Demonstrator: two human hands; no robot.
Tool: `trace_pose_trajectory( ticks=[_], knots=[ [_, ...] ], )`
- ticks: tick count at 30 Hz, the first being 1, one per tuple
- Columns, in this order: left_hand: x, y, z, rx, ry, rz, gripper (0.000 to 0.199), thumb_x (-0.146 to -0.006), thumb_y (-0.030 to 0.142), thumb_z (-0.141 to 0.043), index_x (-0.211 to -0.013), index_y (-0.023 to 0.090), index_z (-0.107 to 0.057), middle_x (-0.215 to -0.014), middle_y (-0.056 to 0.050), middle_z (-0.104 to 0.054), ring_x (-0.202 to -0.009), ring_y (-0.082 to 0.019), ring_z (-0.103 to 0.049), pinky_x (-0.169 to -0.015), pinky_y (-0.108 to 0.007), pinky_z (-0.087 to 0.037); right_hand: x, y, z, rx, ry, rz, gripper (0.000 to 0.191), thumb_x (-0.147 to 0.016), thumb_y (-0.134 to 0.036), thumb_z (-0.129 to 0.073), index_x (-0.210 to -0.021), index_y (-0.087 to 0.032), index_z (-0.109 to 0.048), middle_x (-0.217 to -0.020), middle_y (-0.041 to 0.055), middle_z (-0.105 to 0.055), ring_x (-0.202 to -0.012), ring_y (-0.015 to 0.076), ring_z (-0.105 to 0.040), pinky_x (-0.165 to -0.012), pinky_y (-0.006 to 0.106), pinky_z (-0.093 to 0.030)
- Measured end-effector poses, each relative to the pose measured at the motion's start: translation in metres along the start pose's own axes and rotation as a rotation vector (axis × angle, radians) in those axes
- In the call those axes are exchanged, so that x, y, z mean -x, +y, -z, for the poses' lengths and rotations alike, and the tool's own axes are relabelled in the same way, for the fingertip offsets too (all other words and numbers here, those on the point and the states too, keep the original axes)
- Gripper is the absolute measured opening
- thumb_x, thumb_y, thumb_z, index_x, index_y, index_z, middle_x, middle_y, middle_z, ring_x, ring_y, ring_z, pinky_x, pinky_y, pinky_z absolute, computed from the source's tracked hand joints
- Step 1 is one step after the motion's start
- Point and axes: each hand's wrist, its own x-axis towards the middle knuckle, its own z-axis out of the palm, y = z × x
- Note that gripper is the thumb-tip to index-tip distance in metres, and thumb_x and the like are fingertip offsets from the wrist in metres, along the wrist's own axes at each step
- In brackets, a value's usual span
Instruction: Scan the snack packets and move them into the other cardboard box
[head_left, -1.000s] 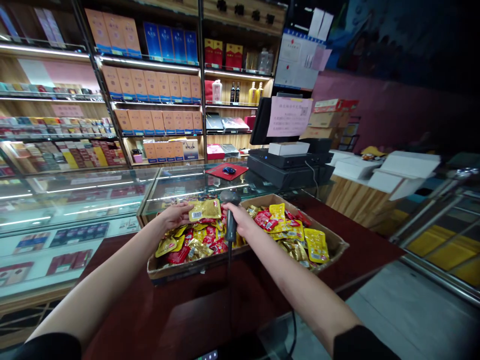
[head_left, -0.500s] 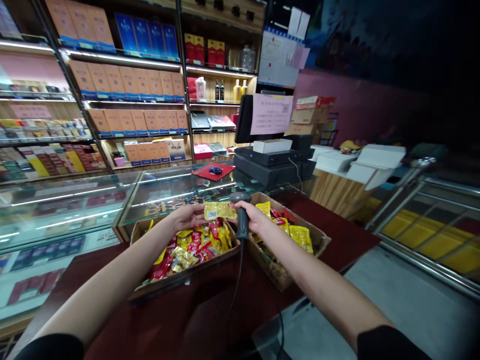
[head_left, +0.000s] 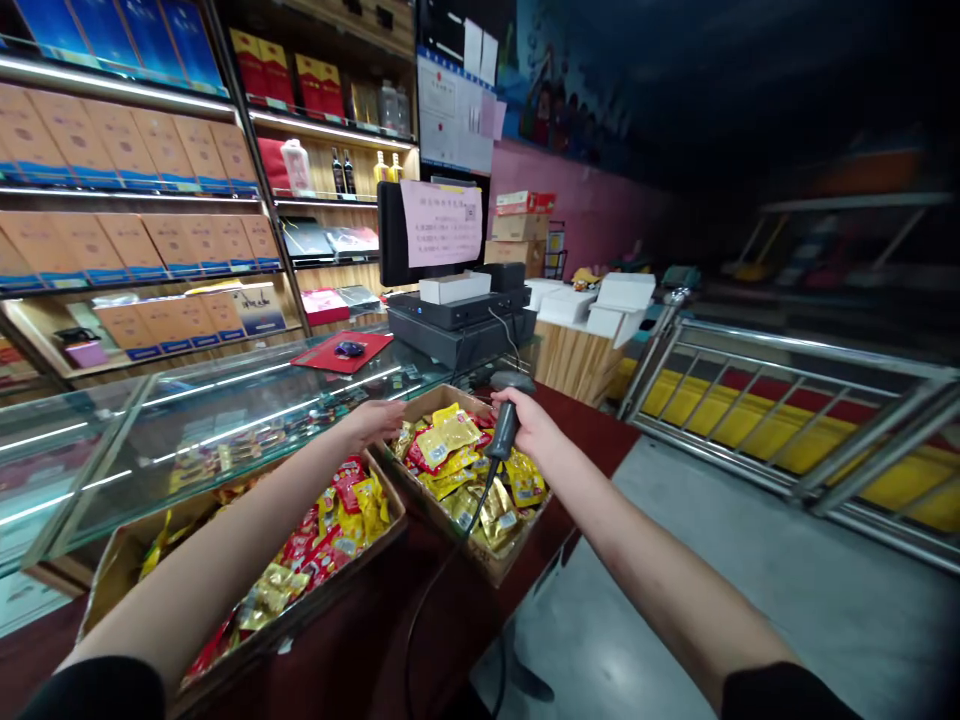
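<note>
Shop counter, dark red top (head_left: 420, 620), glass cases (head_left: 225, 400) behind, stocked shelves, till (head_left: 457, 320) beyond. Right hand (head_left: 529, 425) clamped round scanner (head_left: 504, 420), held over right box (head_left: 465, 470) of packets. Left hand (head_left: 375, 420) at that box's near rim, finger spread unclear.

Two snack-filled cartons (head_left: 480, 560) are set side by side on the counter (head_left: 375, 640); behind them the register (head_left: 457, 320) is placed.

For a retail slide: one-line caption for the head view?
Right hand holds a barcode scanner over a cardboard box of snack packets; left hand reaches toward them.
</note>
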Motion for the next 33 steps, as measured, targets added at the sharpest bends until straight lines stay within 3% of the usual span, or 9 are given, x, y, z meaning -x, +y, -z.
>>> trace_pose_trajectory(
  ticks=[3,7,13,16,19,23,26,29,33],
  knots=[
    [0.009,0.002,0.037,-0.055,-0.02,-0.005,0.034,-0.069,0.028,-0.077,-0.098,0.013,-0.067,-0.103,-0.015,-0.068,-0.086,-0.024,-0.067,-0.068,-0.031,-0.055,0.006,0.004,-0.007,-0.012,-0.087,-0.036,0.003,-0.075,-0.012,-0.054,-0.075,-0.013,-0.058,-0.06,0.0013,-0.058,-0.051,0.0098,-0.054,-0.055,0.023,-0.05],
    [0.028,0.004,0.09,-0.078,0.043,0.033,0.033,-0.065,0.027,-0.079,-0.095,0.015,-0.069,-0.087,-0.011,-0.071,-0.074,-0.021,-0.068,-0.06,-0.028,-0.055,0.021,0.025,-0.04,0.032,-0.226,-0.128,0.009,-0.078,-0.012,-0.051,-0.08,-0.013,-0.06,-0.069,0.0047,-0.063,-0.063,0.0129,-0.061,-0.062,0.025,-0.052],
    [0.045,-0.02,0.138,-0.517,0.069,0.012,0.025,-0.061,0.03,-0.079,-0.083,0.019,-0.073,-0.064,-0.002,-0.068,-0.058,-0.017,-0.062,-0.05,-0.02,-0.046,0.03,0.079,-0.098,0.176,-0.517,-0.352,0.007,-0.075,-0.011,-0.052,-0.074,-0.013,-0.058,-0.065,0.0017,-0.06,-0.057,0.0099,-0.057,-0.061,0.022,-0.05],
    [0.043,-0.03,0.137,-0.758,0.119,-0.169,0.009,-0.064,0.026,-0.074,-0.072,0.022,-0.074,-0.059,-0.001,-0.066,-0.055,-0.016,-0.06,-0.051,-0.02,-0.042,0.026,0.104,-0.118,0.259,-0.561,-0.413,0.008,-0.073,-0.012,-0.054,-0.065,-0.013,-0.054,-0.056,-0.0015,-0.052,-0.049,0.008,-0.049,-0.053,0.02,-0.045],
    [0.033,-0.037,0.123,-0.9,0.18,-0.307,0.002,-0.065,0.024,-0.072,-0.063,0.023,-0.072,-0.058,-0.002,-0.065,-0.057,-0.017,-0.059,-0.055,-0.021,-0.041,0.019,0.119,-0.13,0.309,-0.496,-0.422,0.012,-0.071,-0.014,-0.057,-0.06,-0.015,-0.051,-0.051,-0.0036,-0.047,-0.046,0.0079,-0.045,-0.051,0.02,-0.045],
    [0.018,-0.048,0.107,-0.957,0.172,-0.311,0.013,-0.052,0.023,-0.08,-0.055,0.024,-0.067,-0.052,-0.001,-0.06,-0.054,-0.017,-0.056,-0.056,-0.022,-0.039,0.009,0.127,-0.132,0.332,-0.482,-0.422,0.012,-0.07,-0.014,-0.057,-0.059,-0.015,-0.051,-0.049,-0.0039,-0.046,-0.047,0.0083,-0.045,-0.053,0.021,-0.046],
    [0.013,-0.053,0.107,-0.969,0.108,-0.243,0.023,-0.042,0.023,-0.083,-0.049,0.022,-0.061,-0.049,0.001,-0.057,-0.05,-0.015,-0.051,-0.05,-0.022,-0.034,0.004,0.128,-0.128,0.316,-0.511,-0.417,0.013,-0.07,-0.013,-0.056,-0.058,-0.014,-0.051,-0.051,-0.0026,-0.048,-0.049,0.0082,-0.048,-0.052,0.019,-0.044],
    [0.015,-0.055,0.114,-0.935,0.007,-0.15,0.028,-0.048,0.03,-0.081,-0.047,0.02,-0.056,-0.045,0.003,-0.051,-0.046,-0.011,-0.043,-0.046,-0.021,-0.028,0.003,0.128,-0.125,0.304,-0.516,-0.404,0.012,-0.07,-0.012,-0.054,-0.059,-0.014,-0.051,-0.053,-0.0021,-0.05,-0.05,0.0076,-0.048,-0.052,0.017,-0.043],
    [0.029,-0.056,0.13,-0.717,0.023,-0.085,0.027,-0.053,0.032,-0.079,-0.056,0.017,-0.057,-0.047,0.005,-0.051,-0.043,-0.008,-0.04,-0.043,-0.019,-0.028,0.008,0.125,-0.125,0.273,-0.538,-0.405,0.007,-0.07,-0.012,-0.053,-0.063,-0.013,-0.055,-0.055,-0.0018,-0.051,-0.05,0.0069,-0.047,-0.054,0.017,-0.043]
  ],
)
